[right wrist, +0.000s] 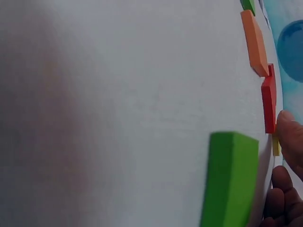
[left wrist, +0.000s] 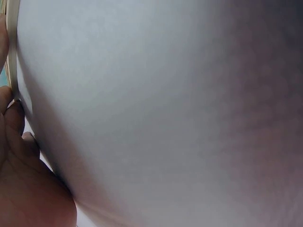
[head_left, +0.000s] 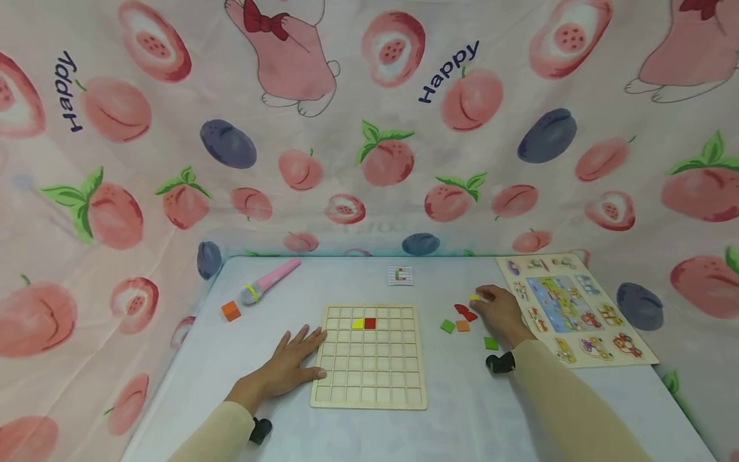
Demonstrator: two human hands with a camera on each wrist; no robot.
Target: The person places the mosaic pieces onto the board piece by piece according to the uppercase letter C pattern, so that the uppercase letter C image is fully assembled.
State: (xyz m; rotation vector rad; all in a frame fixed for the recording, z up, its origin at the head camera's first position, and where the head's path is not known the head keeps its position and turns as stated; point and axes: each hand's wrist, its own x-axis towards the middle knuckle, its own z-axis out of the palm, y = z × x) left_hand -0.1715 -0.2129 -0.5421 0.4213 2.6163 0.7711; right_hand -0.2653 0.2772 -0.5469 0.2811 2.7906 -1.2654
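My left hand [head_left: 288,366] lies with fingers spread on the table, thumb and fingertips at the left edge of the wooden grid board [head_left: 369,405]. A yellow tile [head_left: 358,324] and a red square tile [head_left: 370,323] sit side by side in its upper cells. At the right, my right hand [head_left: 501,313] pinches a small yellow tile [head_left: 475,297] between thumb and fingers. Beside it lie red curved tiles [head_left: 466,312], an orange tile [head_left: 463,326], and green tiles [head_left: 447,326]. Closer to the right wrist is another green tile [right wrist: 232,179].
A small pattern card [head_left: 401,276] lies behind the board. A pink toy microphone [head_left: 274,279] and an orange block [head_left: 231,311] are at the back left. To the right is a picture puzzle board [head_left: 566,301], partly behind the right forearm. A fruit-print cloth hangs behind the table.
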